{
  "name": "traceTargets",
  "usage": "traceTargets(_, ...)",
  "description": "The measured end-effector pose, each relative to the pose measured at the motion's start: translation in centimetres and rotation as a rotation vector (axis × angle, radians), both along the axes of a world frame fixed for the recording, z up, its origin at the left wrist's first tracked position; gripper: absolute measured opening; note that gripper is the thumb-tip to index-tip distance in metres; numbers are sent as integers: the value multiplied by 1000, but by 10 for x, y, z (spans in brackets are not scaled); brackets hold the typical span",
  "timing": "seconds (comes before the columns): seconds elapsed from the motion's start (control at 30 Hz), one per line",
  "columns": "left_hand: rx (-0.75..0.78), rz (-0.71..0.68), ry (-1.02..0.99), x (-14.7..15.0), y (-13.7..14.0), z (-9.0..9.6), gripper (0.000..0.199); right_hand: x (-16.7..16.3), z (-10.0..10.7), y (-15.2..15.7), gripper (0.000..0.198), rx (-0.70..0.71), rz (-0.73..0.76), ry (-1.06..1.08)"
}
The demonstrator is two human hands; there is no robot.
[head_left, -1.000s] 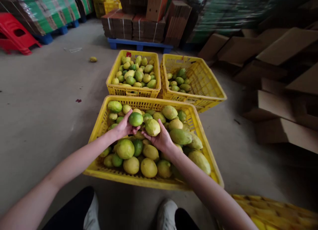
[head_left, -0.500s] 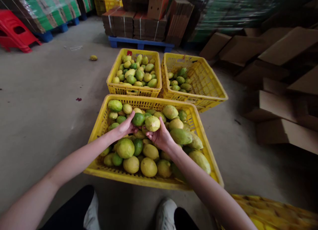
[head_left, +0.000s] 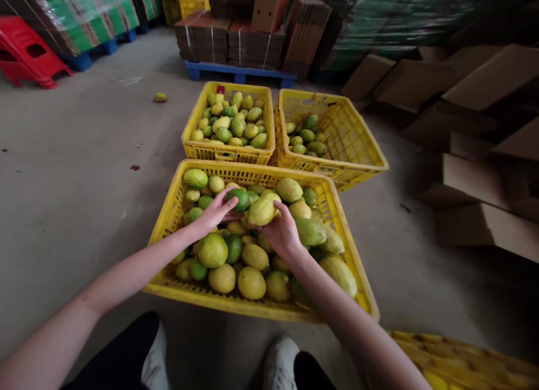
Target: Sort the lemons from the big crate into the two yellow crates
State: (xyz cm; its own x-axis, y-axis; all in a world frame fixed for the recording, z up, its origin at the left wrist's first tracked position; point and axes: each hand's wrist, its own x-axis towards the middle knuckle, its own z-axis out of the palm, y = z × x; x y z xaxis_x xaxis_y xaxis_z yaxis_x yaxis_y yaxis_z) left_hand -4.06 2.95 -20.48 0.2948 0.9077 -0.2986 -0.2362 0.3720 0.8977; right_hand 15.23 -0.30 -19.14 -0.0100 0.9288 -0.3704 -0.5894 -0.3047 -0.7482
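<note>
Over the near yellow crate [head_left: 261,308], full of green and yellow lemons, both my hands hold fruit. My left hand [head_left: 215,215] is closed around a dark green lemon [head_left: 240,200], its thumb on the near side. In my right hand [head_left: 283,230] is a larger pale yellow lemon [head_left: 261,209], gripped by its right end with the thumb on top. The two fruits are close beside each other above the pile. Some fingers of both hands are hidden behind the fruit.
Behind stand a yellow crate [head_left: 229,153] of lemons and another yellow crate [head_left: 357,132] with fewer fruits. One lemon [head_left: 160,97] lies on the floor. Cardboard boxes [head_left: 475,179] are at right, a blue pallet [head_left: 240,73] with flattened cartons at the back, a red stool [head_left: 29,56] at left.
The pale yellow lemon has been turned in my right hand, so its long side shows instead of its end. My left hand with the green lemon has shifted slightly right.
</note>
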Motion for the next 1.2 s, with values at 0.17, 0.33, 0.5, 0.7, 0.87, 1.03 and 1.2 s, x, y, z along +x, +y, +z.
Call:
traceTargets(0.17,296,101,102,-2,-2,13,83,-2,18,-12,59,332,-261,-408)
traceTargets(0.33,379,73,93,-2,-3,14,70,-1,25,-17,63,379,-246,-471)
traceTargets(0.5,466,75,110,-3,-6,15,61,0,26,-17,50,442,-248,-586)
traceTargets(0.7,289,81,-61,-6,-2,14,68,5,23,-13,47,325,-145,-485)
traceTargets(0.87,50,92,-239,-8,1,12,50,8,19,-6,42,174,-22,-174)
traceTargets(1.03,-97,-18,-275,-5,1,16,45,0,20,-5,29,23,153,39)
traceTargets(1.2,-85,-69,-258,-3,-5,14,52,-4,15,-7,24,-71,210,92)
